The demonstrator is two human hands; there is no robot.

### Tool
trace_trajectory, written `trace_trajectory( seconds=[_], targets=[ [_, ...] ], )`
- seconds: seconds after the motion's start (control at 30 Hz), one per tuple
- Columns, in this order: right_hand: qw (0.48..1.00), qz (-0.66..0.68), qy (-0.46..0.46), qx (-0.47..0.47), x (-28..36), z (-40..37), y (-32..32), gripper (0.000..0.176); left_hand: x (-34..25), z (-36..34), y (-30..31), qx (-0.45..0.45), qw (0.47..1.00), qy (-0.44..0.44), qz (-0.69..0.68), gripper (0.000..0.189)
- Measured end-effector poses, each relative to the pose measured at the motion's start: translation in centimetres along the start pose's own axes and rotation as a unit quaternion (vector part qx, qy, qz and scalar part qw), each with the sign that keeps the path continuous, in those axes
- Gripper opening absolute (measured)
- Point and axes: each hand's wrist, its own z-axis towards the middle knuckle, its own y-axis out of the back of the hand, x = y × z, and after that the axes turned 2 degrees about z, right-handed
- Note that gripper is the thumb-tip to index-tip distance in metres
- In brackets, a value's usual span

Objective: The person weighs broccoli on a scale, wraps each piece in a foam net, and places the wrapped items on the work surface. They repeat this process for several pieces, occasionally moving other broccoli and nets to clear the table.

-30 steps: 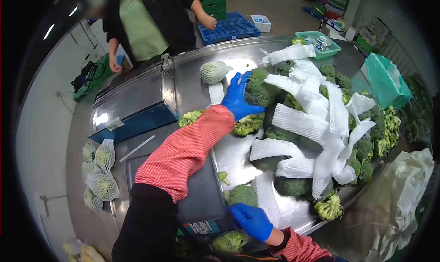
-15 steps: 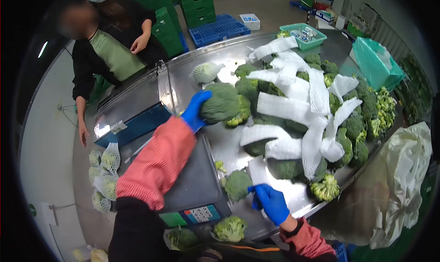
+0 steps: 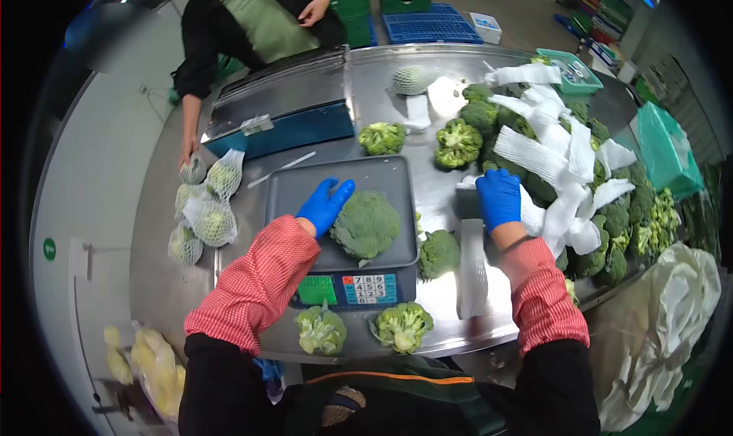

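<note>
Brought broccoli [image 3: 366, 224] from the pile [image 3: 611, 218], set it on the scale [image 3: 336, 178]. Keeps left hand [image 3: 324, 203] open against its left side. Rests right hand [image 3: 498, 198] on a net [image 3: 531, 216] right of the scale, grip unclear. Leaves netted heads [image 3: 221, 178] in bags [image 3: 210, 222] left of the scale, small packs [image 3: 571, 69] in a basket [image 3: 588, 83] behind it

blue gloves showing on left hand [image 3: 324, 203] and right hand [image 3: 498, 198], red checked sleeves [image 3: 256, 283], green broccoli [image 3: 366, 224] sitting on grey scale tray [image 3: 336, 178], white foam nets [image 3: 534, 157].
</note>
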Motion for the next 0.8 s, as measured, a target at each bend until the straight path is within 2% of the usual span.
trace_trajectory(
  seconds=[0.07, 0.13, 0.17, 0.2, 0.23, 0.27, 0.3, 0.33, 0.37, 0.43, 0.47, 0.5, 0.53, 0.57, 0.6, 0.63, 0.7, 0.77, 0.8],
  targets=[
    [0.996, 0.067, 0.011, -0.054, 2.2, 0.0, 5.0, 0.005, -0.6, -1.8, 0.4, -0.099, 0.979, -0.087, 0.159, 0.059],
    [0.973, 0.195, 0.004, -0.125, 5.4, -0.7, 10.4, 0.006, -3.0, -5.1, 1.1, -0.156, 0.954, -0.231, 0.113, 0.062],
    [0.944, 0.268, 0.012, -0.192, 6.4, -1.4, 11.2, 0.015, -4.4, -6.7, 1.4, -0.183, 0.931, -0.303, 0.090, 0.063],
    [0.904, 0.411, -0.057, -0.106, 7.5, -2.2, 12.6, 0.017, -5.8, -8.3, 1.2, -0.110, 0.945, -0.307, 0.013, 0.063],
    [0.834, 0.538, -0.125, -0.015, 8.6, -3.2, 13.9, 0.019, -7.0, -10.3, 0.5, -0.036, 0.949, -0.307, -0.066, 0.063],
    [0.724, 0.670, -0.157, 0.053, 9.6, -4.1, 14.4, 0.017, -7.5, -11.9, -0.6, 0.037, 0.941, -0.305, -0.144, 0.063],
    [0.590, 0.777, -0.185, 0.119, 10.6, -4.8, 14.8, 0.018, -6.6, -12.8, -2.3, 0.097, 0.937, -0.236, -0.237, 0.058],
    [0.589, 0.778, -0.162, 0.149, 11.5, -5.7, 14.5, 0.020, -5.9, -13.4, -3.1, 0.135, 0.936, -0.164, -0.279, 0.055],
    [0.631, 0.740, -0.144, 0.184, 11.9, -6.6, 13.2, 0.022, -5.3, -13.9, -3.6, 0.172, 0.927, -0.091, -0.319, 0.052],
    [0.700, 0.646, -0.162, 0.258, 12.1, -7.1, 13.6, 0.030, -3.4, -14.7, -3.8, 0.069, 0.943, -0.054, -0.320, 0.046],
    [0.764, 0.604, -0.127, 0.187, 12.4, -7.0, 13.7, 0.033, -2.6, -15.1, -3.5, 0.018, 0.947, -0.032, -0.320, 0.042],
    [0.819, 0.555, -0.091, 0.114, 12.6, -6.7, 13.7, 0.037, -2.4, -15.8, -2.3, -0.051, 0.927, -0.017, -0.372, 0.037],
    [0.863, 0.501, -0.055, 0.040, 12.9, -6.4, 13.7, 0.040, 0.8, -14.9, -1.5, -0.066, 0.868, -0.016, -0.492, 0.034],
    [0.863, 0.499, -0.058, 0.057, 13.2, -5.7, 13.5, 0.056, 3.3, -14.3, 0.4, -0.073, 0.842, -0.003, -0.534, 0.036],
    [0.853, 0.497, -0.105, 0.122, 13.6, -4.4, 13.2, 0.062, 6.0, -13.3, 2.2, -0.058, 0.771, 0.014, -0.634, 0.039],
    [0.838, 0.491, -0.150, 0.186, 13.9, -2.7, 12.7, 0.068, 6.6, -13.5, 3.7, -0.077, 0.772, -0.006, -0.631, 0.041],
    [0.697, 0.604, -0.265, 0.280, 15.0, 0.3, 6.3, 0.080, 5.7, -14.4, 5.4, -0.159, 0.801, -0.024, -0.577, 0.042],
    [0.703, 0.638, -0.223, 0.222, 17.3, 2.2, 0.2, 0.078, 8.0, -13.1, 5.5, -0.158, 0.801, 0.009, -0.577, 0.043],
    [0.687, 0.655, -0.212, 0.231, 18.0, 2.6, -0.1, 0.069, 8.2, -13.0, 5.3, -0.140, 0.799, 0.033, -0.584, 0.046]
  ],
)
